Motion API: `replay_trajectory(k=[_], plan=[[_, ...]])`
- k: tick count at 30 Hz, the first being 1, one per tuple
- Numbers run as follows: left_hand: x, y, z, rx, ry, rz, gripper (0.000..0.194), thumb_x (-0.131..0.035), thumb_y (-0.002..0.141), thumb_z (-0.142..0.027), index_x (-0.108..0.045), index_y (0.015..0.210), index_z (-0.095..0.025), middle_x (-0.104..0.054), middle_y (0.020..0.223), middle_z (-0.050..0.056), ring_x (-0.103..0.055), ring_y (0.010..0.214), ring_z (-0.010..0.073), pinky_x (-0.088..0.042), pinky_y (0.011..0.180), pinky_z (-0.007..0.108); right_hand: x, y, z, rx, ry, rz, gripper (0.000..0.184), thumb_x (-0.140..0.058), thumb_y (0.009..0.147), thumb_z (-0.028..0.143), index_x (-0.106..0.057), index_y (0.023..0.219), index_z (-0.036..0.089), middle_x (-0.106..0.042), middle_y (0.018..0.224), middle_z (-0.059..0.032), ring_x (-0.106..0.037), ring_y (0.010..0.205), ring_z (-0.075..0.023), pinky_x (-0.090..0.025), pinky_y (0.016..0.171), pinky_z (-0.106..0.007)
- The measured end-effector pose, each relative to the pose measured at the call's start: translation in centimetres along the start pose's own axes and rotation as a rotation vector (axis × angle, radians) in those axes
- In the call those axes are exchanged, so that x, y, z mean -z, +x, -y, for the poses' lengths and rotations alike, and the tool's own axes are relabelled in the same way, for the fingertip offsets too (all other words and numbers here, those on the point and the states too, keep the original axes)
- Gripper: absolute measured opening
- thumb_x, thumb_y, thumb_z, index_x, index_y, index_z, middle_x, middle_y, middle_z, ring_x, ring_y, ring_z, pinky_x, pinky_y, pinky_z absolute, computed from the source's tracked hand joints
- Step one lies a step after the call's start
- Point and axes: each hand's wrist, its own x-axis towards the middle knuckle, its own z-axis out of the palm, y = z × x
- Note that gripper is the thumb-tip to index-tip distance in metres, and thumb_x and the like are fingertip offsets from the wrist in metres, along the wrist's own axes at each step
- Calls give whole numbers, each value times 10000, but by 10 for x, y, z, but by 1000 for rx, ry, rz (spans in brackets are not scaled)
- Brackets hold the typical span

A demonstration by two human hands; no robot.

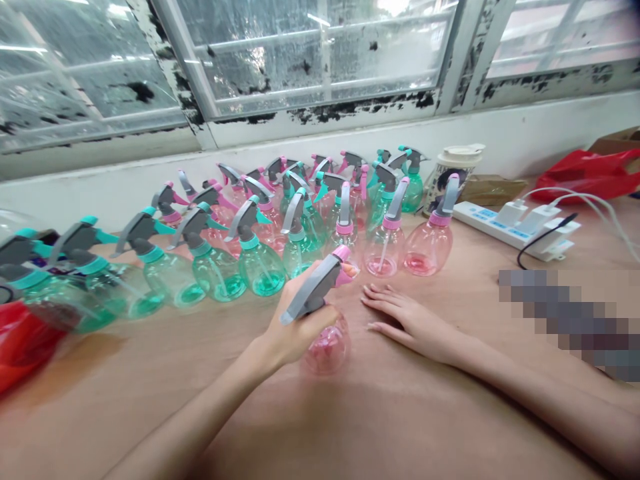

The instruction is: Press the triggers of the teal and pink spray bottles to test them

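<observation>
My left hand [293, 327] is closed around the neck of a pink spray bottle [327, 343] with a grey trigger head, and holds it on the wooden table [150, 400]. My right hand [413, 320] lies flat on the table just right of that bottle, fingers stretched out, with nothing in it. Just beyond both hands stand several pink spray bottles [430, 243] and several green spray bottles [260, 263] in rows.
A white power strip [487, 223] with plugged adapters and cables lies at the right. A lidded cup [457, 167] stands behind the bottles. Red plastic bags [585, 173] sit at far right and far left. A wall with windows closes the back.
</observation>
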Motion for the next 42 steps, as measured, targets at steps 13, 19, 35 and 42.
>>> replay_trajectory(k=[13,19,35,42], plan=[[-3,-5,-3,-43,33,-16,251,-471,664,-189,-572,892,-226,-478,638,-40,-406,542,142,-401,549,281,0,0,0,-1,-3,1,526,-476,973,491,-504,1420,214,-467,1494,-102,-392,1403,-287,-316,1161,-530],[-3,-5,0,-61,45,-10,385,-478,687,-194,-620,1045,-212,-592,699,-12,-514,577,164,-477,589,297,-1,0,-1,11,-7,-8,526,-483,973,483,-500,1423,213,-466,1496,-105,-396,1400,-286,-316,1161,-523],[-1,-3,-5,-16,13,-1,278,-480,639,-192,-600,886,-231,-564,717,-8,-497,615,169,-411,557,286,1,-1,0,5,10,-2,528,-483,972,488,-483,1436,235,-464,1497,-99,-387,1405,-294,-314,1157,-543],[-1,-6,-8,-35,24,-30,73,-473,644,-188,-478,709,-221,-481,676,-24,-452,603,153,-385,578,293,1,0,0,-2,-2,16,539,-468,977,492,-483,1435,208,-456,1501,-106,-383,1408,-289,-311,1160,-539]])
